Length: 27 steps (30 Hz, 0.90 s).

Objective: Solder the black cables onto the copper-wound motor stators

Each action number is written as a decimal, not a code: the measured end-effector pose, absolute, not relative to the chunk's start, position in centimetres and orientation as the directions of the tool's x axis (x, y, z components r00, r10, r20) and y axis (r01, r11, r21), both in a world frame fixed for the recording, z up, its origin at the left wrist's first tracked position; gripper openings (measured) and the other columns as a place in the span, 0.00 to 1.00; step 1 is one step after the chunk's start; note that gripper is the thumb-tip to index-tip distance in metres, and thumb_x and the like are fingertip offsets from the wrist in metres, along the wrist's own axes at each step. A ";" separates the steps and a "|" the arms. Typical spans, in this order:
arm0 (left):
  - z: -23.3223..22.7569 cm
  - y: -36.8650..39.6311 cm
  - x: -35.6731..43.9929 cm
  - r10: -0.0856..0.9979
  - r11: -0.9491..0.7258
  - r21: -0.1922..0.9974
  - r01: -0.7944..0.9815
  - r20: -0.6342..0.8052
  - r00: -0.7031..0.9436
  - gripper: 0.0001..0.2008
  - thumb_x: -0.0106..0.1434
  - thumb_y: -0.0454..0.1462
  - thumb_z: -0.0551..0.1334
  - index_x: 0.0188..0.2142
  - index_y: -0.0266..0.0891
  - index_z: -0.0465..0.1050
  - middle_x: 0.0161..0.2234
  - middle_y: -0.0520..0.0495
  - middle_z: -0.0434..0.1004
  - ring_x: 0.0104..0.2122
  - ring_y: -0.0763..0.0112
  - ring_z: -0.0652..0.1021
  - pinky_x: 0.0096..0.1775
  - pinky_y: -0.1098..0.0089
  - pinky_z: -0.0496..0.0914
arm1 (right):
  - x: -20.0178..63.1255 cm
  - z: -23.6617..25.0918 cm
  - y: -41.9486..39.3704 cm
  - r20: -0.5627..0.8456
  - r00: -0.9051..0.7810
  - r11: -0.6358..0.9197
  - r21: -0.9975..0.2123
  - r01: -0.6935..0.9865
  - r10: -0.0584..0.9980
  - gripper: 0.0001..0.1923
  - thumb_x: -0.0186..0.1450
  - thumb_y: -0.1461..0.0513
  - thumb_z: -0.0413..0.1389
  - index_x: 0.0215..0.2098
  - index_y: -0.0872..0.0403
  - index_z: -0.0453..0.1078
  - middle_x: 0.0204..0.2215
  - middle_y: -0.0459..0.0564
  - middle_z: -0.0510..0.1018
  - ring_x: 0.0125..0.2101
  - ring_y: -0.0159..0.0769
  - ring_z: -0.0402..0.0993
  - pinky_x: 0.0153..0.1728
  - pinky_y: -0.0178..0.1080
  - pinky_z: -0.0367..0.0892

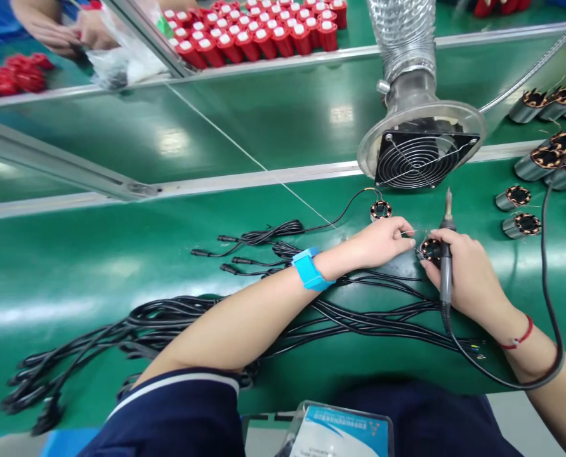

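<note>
My right hand (471, 273) is closed around a small motor stator (430, 251) with copper windings. The same hand also holds a soldering iron (447, 273), its tip pointing up and away from me. Just left of the stator, my left hand (388, 242) pinches a thin wire (409, 233) between thumb and finger. A blue wrist strap (311, 270) circles my left wrist. Behind my left hand stands another stator (381, 210), joined to a black cable. Black cables (359, 314) run beneath my left forearm.
A fume extractor fan (419, 158) hangs above the bench beyond my hands. Several stators (521, 225) stand at the right. Coiled cables (164, 317) lie left. Beyond the metal rail are red parts (264, 41) and another person's hands (90, 28). The iron's cord (544, 254) loops over my right forearm.
</note>
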<state>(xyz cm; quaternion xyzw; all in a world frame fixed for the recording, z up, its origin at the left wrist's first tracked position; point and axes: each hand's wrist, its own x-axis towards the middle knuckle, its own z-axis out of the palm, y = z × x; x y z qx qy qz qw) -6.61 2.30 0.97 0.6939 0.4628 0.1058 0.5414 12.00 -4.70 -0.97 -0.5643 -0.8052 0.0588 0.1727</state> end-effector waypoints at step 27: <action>1.3 1.8 -6.0 0.823 -0.187 0.789 0.585 -0.200 0.532 0.10 0.60 0.31 0.55 0.22 0.36 0.64 0.21 0.54 0.63 0.25 0.76 0.64 0.32 0.71 0.59 | 13.3 -1.1 -4.8 0.269 -0.345 0.436 -0.495 0.751 0.899 0.24 0.64 0.61 0.57 0.57 0.51 0.58 0.47 0.56 0.76 0.46 0.49 0.74 0.44 0.51 0.70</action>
